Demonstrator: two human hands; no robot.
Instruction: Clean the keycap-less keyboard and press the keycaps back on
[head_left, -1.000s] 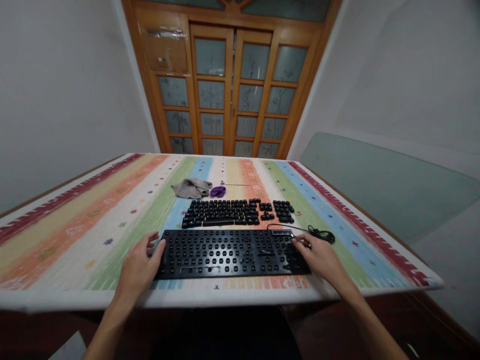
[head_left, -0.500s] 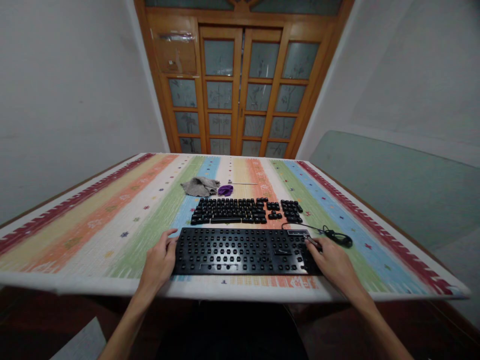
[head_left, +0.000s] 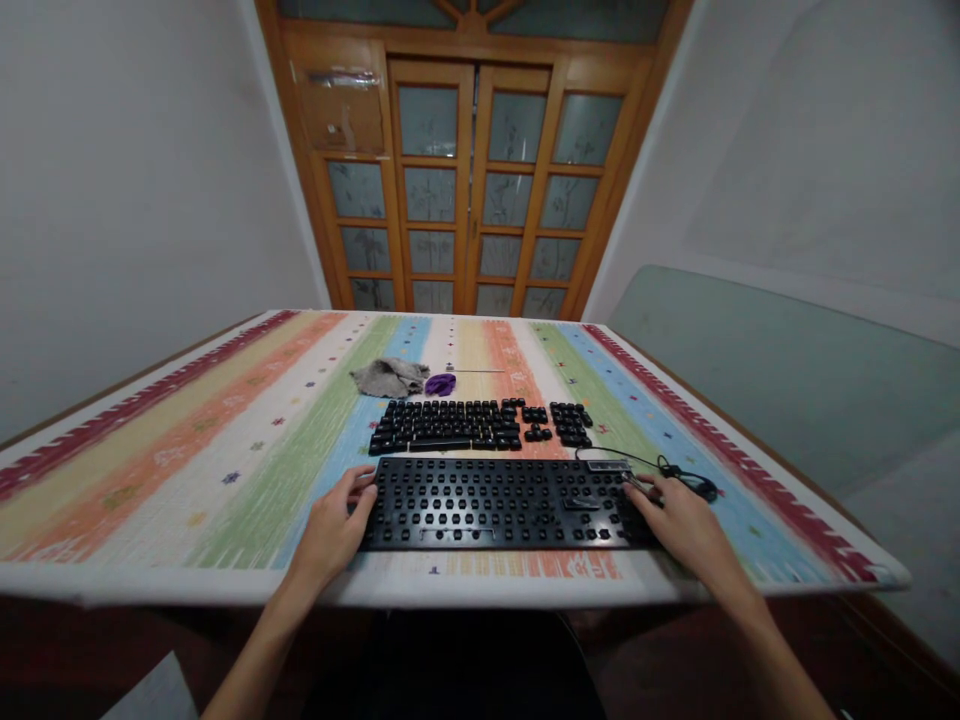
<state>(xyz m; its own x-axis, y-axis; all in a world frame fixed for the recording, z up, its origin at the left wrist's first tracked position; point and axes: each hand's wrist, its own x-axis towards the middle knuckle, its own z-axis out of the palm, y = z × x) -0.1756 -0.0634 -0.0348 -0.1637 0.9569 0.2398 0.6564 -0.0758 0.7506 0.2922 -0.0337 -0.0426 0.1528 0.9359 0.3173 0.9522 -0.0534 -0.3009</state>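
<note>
A black keyboard base [head_left: 480, 505] without its keycaps lies near the table's front edge, rows of switches showing. My left hand [head_left: 337, 520] grips its left end, thumb and fingers bent round the edge. At the right end is my right hand [head_left: 679, 515], closed, with a thin, shiny tweezers-like tool [head_left: 636, 484] between thumb and fingers. That hand also touches the base's right side. Just behind the base, loose black keycaps [head_left: 450, 425] stand in keyboard order, with a gap before the number block. A small, thin piece [head_left: 585, 503] shows on the base's right part; its kind is unclear.
A coiled black cable [head_left: 694, 483] runs off behind my right hand. Farther back lie a grey cloth [head_left: 390, 377], a purple bundle [head_left: 440, 384] and a thin rod [head_left: 480, 371]. The striped tablecloth [head_left: 247, 430] covers the table; wooden doors [head_left: 472, 180] stand beyond.
The keyboard base has slid to the right relative to the loose keycaps, both hands moving with it. The view has shifted slightly.
</note>
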